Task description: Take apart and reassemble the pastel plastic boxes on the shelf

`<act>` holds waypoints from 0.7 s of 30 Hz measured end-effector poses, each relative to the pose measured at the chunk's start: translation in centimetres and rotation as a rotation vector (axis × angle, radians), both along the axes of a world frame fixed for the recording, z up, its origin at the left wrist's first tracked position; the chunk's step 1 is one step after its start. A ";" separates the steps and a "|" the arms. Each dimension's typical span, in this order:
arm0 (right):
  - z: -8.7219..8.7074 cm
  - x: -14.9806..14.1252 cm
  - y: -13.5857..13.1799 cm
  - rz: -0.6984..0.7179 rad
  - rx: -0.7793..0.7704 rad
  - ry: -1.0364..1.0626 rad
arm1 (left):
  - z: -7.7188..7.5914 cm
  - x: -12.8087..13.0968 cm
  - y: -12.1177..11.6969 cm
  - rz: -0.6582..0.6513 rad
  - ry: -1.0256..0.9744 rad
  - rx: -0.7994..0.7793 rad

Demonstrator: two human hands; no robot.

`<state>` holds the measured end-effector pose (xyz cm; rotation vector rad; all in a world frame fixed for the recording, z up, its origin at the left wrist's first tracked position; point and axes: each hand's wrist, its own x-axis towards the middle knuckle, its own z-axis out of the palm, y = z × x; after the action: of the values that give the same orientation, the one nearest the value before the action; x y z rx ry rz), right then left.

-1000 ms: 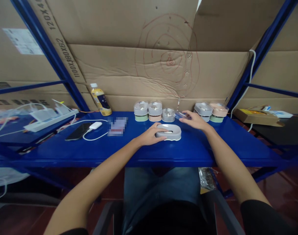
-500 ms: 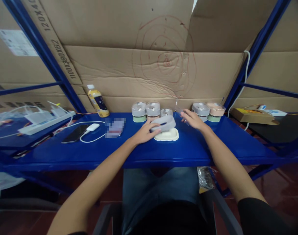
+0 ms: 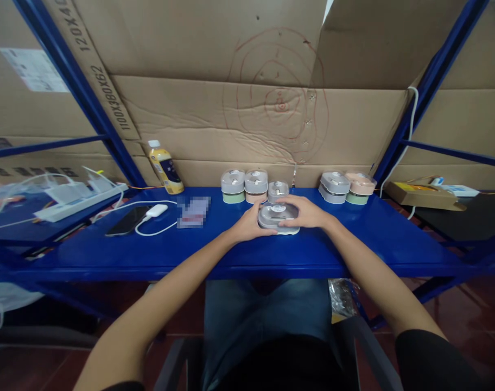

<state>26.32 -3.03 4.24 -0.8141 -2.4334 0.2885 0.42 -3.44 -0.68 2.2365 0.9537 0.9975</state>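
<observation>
Our left hand (image 3: 248,222) curls, half open, round the left end of the grey box (image 3: 268,222) on the blue table (image 3: 215,255); our right hand (image 3: 310,210) clasps the clear lid (image 3: 275,210) on top between thumb and fingers. Pressing unevenly could leave one edge unseated.

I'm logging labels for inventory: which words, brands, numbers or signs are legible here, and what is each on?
"120X4…", cut off by the frame: cardboard strip, upper left.
"1100X380X62": same strip.
Too small or blurred: print on the yellow bottle, white paper, lower-left cardboard, pixelated item, and stickers on the front gray box and boxes behind.
</observation>
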 end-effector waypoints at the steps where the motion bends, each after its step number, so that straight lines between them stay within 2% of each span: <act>1: -0.2 -0.2 0.1 0.009 -0.010 -0.011 | 0.0 0.1 0.0 -0.005 -0.005 -0.017; 8: -1.3 -0.6 1.0 0.034 -0.069 -0.052 | -0.6 0.0 0.3 -0.006 -0.007 -0.035; 15: -1.6 -0.2 1.3 0.031 -0.107 -0.060 | -0.7 -0.3 0.5 -0.025 0.008 -0.048; 21: -1.8 0.2 1.2 0.035 -0.145 -0.081 | -0.6 -0.4 0.6 0.010 0.034 -0.047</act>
<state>26.56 -1.82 2.47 -0.8607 -2.5271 0.4582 -0.03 -2.85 -1.31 2.2190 0.9938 0.9341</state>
